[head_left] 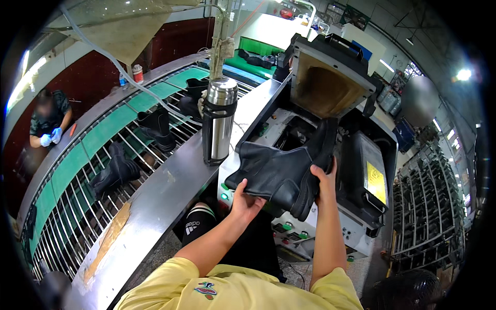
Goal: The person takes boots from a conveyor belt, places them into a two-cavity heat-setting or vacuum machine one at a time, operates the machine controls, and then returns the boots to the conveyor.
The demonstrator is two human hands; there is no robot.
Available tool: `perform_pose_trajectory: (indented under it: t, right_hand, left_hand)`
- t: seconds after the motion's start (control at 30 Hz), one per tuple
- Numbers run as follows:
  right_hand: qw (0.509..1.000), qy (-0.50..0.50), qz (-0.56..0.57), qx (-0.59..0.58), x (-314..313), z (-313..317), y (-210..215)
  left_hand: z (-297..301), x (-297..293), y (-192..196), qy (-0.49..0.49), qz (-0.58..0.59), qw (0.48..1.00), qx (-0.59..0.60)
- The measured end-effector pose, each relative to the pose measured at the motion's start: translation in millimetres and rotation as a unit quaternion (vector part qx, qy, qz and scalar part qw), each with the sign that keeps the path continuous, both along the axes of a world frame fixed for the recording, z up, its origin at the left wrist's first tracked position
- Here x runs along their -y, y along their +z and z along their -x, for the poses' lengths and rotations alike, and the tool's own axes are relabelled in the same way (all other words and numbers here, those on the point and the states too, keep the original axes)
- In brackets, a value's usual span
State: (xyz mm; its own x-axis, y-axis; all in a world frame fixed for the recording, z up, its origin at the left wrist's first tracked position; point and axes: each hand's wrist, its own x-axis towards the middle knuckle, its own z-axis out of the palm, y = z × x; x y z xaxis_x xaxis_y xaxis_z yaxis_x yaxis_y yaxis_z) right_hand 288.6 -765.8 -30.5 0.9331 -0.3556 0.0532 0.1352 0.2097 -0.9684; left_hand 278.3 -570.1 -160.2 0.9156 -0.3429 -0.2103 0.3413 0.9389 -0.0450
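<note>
Yellow shirt [243,289]: nearest item, at the clock's hub; twelve o'clock lies straight ahead of its wearer.
Black boot [271,173]: one, held aloft at one o'clock, shaft opening toward nine, toe toward one.
Left hand [248,203]: gripping the shaft, thumb on the near face, fingers beneath.
Right hand [325,182]: clasped round the sole.
Machine [364,160]: one o'clock, beyond the boot, raised lid [333,77] standing open.
Steel flask [219,126]: upright on the counter [155,213], twelve o'clock.
Roller line [77,155]: eleven o'clock, carrying other boots [116,169]; gloved co-worker [50,116] beyond, at ten.
Step in hand: handling the boot before the machine, I judge; loading or unloading, I cannot tell.
Next move: calls, I judge, for a firm two-handed hold, clear of the lid.
</note>
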Motion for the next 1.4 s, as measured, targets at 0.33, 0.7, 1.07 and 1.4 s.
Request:
perform_pose_trajectory:
  t: [0.33, 0.7, 1.07, 1.4]
  right_hand:
    - [0.967, -0.082, 0.201, -0.133, 23, -122, 99]
    - [0.904, -0.072, 0.362, -0.216, 45, -255, 115]
    - [0.860, -0.108, 0.456, -0.201, 52, -282, 111]
    - [0.878, -0.086, 0.439, -0.169, 95, -306, 58]
  left_hand:
    - [-118, 79, 16, -0.001, 0.196, 0.976, -0.097]
    - [-201, 134, 11, 0.023, 0.245, 0.963, -0.110]
    - [-228, 198, 3, 0.027, 0.260, 0.953, -0.151]
    - [-136, 106, -20, -0.155, -0.090, 0.980, 0.083]
